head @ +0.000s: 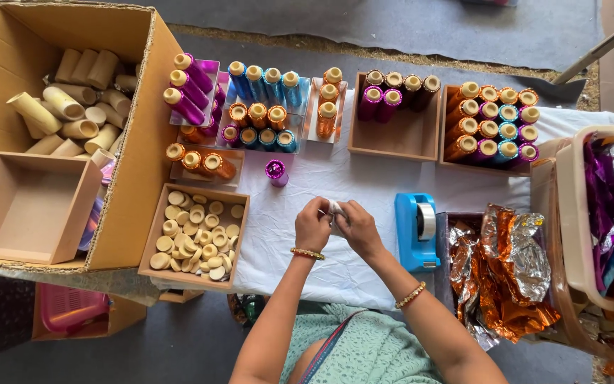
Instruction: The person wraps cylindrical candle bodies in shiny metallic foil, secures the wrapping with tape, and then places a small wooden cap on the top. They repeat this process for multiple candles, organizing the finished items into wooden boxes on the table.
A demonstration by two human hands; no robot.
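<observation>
Both hands meet over the white cloth (pixel 300 178) at the middle of the table; the left hand (pixel 312 226) and the right hand (pixel 357 226) are curled closed, fingertips pinching a small pale piece (pixel 335 210) held between them, too small to tell what it is; each wrist wears a beaded bangle; just right of the right hand stands a blue tape dispenser (pixel 415 231) with a roll of clear tape in it; right of that lies a heap of crumpled orange and silver foil (pixel 509 274), and beyond it a beige tub (pixel 577 213) holding purple, blue and orange foil; above the hands a single purple foil-wrapped tube (pixel 276 172) stands alone on the cloth; left of the hands a shallow wooden tray (pixel 152 235) holds pale round caps (pixel 197 235); along the far edge, trays carry rows of foil-wrapped tubes (pixel 495 124) in purple, blue, orange and maroon, each with a pale cap; at far left a large cardboard box (pixel 140 163) holds bare cardboard tubes (pixel 72 99) and an empty brown tray (pixel 26 206)
</observation>
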